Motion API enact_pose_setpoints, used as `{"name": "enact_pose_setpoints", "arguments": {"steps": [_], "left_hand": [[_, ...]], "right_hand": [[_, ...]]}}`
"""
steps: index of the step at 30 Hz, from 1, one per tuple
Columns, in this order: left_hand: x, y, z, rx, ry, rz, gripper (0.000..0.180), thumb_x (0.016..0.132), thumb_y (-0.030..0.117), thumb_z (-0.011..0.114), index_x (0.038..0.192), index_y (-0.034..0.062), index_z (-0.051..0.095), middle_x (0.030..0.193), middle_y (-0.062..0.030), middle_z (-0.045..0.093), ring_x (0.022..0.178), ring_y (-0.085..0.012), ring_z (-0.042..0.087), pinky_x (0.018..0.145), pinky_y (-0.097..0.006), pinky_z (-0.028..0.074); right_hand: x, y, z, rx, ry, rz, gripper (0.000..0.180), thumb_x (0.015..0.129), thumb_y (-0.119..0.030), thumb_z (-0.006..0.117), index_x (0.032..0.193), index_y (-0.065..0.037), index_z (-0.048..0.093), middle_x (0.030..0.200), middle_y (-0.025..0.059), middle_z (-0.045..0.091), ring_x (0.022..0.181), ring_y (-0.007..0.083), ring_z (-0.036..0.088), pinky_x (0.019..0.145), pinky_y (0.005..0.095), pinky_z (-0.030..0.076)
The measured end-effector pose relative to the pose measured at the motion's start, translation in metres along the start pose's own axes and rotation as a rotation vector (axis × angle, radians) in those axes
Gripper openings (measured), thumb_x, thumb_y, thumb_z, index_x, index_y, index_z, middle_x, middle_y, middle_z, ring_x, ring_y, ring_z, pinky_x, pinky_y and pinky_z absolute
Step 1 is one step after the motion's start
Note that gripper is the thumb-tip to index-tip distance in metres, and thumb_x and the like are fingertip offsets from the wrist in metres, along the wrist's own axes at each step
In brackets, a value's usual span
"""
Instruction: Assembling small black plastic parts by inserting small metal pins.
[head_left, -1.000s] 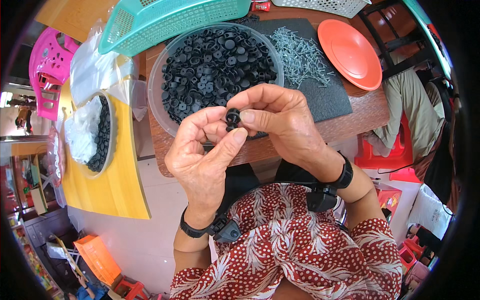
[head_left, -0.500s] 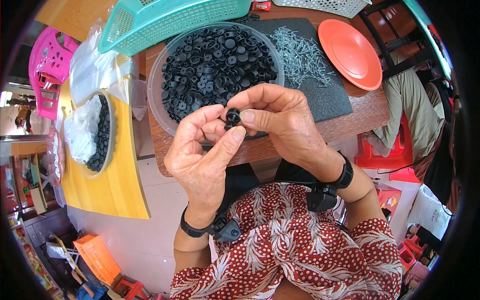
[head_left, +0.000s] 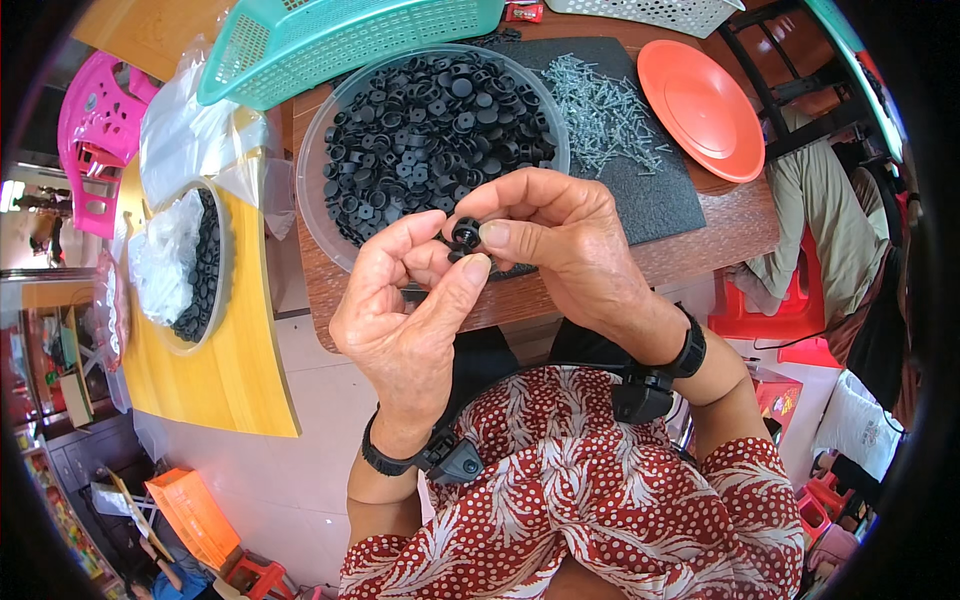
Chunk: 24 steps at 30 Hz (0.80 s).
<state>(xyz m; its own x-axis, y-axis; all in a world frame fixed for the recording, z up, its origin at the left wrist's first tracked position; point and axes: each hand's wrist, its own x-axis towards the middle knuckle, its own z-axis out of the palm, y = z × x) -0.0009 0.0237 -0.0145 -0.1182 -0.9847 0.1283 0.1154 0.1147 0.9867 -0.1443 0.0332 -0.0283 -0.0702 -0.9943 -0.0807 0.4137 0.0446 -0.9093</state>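
A small round black plastic knob [head_left: 466, 232] is held up between my fingertips, over the near edge of the wooden table. My right hand [head_left: 580, 250] pinches its upper side with thumb and forefinger. From below and the left, my left hand [head_left: 400, 320] closes thumb and fingers on it; the exact contact there is partly hidden. Just beyond my hands, a wide clear tub [head_left: 310, 190] holds many black plastic caps and rings [head_left: 430, 130]. Silver screws [head_left: 605, 110] lie heaped on a dark mat [head_left: 670, 205] to the right of the tub.
A teal basket [head_left: 350, 55] stands behind the tub, and an orange plate [head_left: 700, 110] sits at the right. On a yellow table [head_left: 220, 385] to the left is another tub [head_left: 226, 270] of black parts, partly under a plastic bag [head_left: 165, 260]. A person's leg [head_left: 820, 210] is at the right.
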Motion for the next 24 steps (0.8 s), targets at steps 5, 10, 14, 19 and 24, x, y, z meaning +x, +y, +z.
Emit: {"name": "enact_pose_setpoints", "arguments": {"steps": [5, 10, 14, 19, 24], "left_hand": [[0.0009, -0.004, -0.0006, 0.027, -0.005, 0.045, 0.035, 0.075, -0.004, 0.072, 0.107, -0.0045, 0.059, 0.078, -0.0008, 0.059, 0.069, -0.0039, 0.052, 0.06, -0.016, 0.045], [0.0016, -0.0026, -0.0005, 0.011, -0.018, 0.004, 0.034, 0.075, -0.004, 0.072, 0.107, -0.0047, 0.059, 0.078, -0.0005, 0.058, 0.069, -0.0039, 0.052, 0.06, -0.017, 0.045], [0.002, -0.0044, -0.0004, -0.001, -0.041, 0.014, 0.034, 0.076, -0.004, 0.071, 0.108, -0.0052, 0.059, 0.077, -0.0002, 0.058, 0.068, -0.004, 0.052, 0.059, -0.017, 0.045], [0.0025, -0.0055, -0.0016, 0.039, -0.052, 0.04, 0.034, 0.075, -0.004, 0.072, 0.107, -0.0055, 0.06, 0.076, 0.0002, 0.057, 0.067, -0.0042, 0.052, 0.058, -0.017, 0.044], [0.0046, -0.0042, -0.0019, 0.086, -0.073, 0.066, 0.033, 0.075, -0.004, 0.073, 0.106, -0.0056, 0.061, 0.075, 0.0007, 0.056, 0.067, -0.0042, 0.051, 0.057, -0.017, 0.043]], "right_hand": [[0.0004, 0.0018, -0.0009, -0.002, 0.002, -0.016, 0.018, 0.08, -0.002, 0.064, 0.097, 0.0, 0.067, 0.083, 0.0027, 0.066, 0.071, 0.0074, 0.056, 0.063, 0.0207, 0.047], [0.0006, 0.0019, -0.0003, -0.005, 0.006, -0.014, 0.017, 0.08, -0.002, 0.064, 0.097, 0.0, 0.067, 0.084, 0.0031, 0.066, 0.073, 0.008, 0.058, 0.064, 0.0212, 0.047], [-0.0007, -0.0004, 0.0002, -0.051, 0.008, -0.021, 0.017, 0.08, -0.002, 0.063, 0.097, 0.001, 0.067, 0.084, 0.0036, 0.066, 0.074, 0.0083, 0.058, 0.064, 0.0218, 0.047], [-0.0013, -0.0021, 0.0004, -0.078, 0.0, -0.02, 0.017, 0.081, -0.002, 0.062, 0.097, 0.001, 0.067, 0.084, 0.0037, 0.066, 0.074, 0.008, 0.058, 0.065, 0.0222, 0.047], [-0.0029, -0.0051, -0.0004, -0.188, 0.004, -0.067, 0.017, 0.08, 0.0, 0.062, 0.097, 0.0, 0.067, 0.084, 0.0033, 0.066, 0.075, 0.0075, 0.057, 0.065, 0.0219, 0.047]]}}
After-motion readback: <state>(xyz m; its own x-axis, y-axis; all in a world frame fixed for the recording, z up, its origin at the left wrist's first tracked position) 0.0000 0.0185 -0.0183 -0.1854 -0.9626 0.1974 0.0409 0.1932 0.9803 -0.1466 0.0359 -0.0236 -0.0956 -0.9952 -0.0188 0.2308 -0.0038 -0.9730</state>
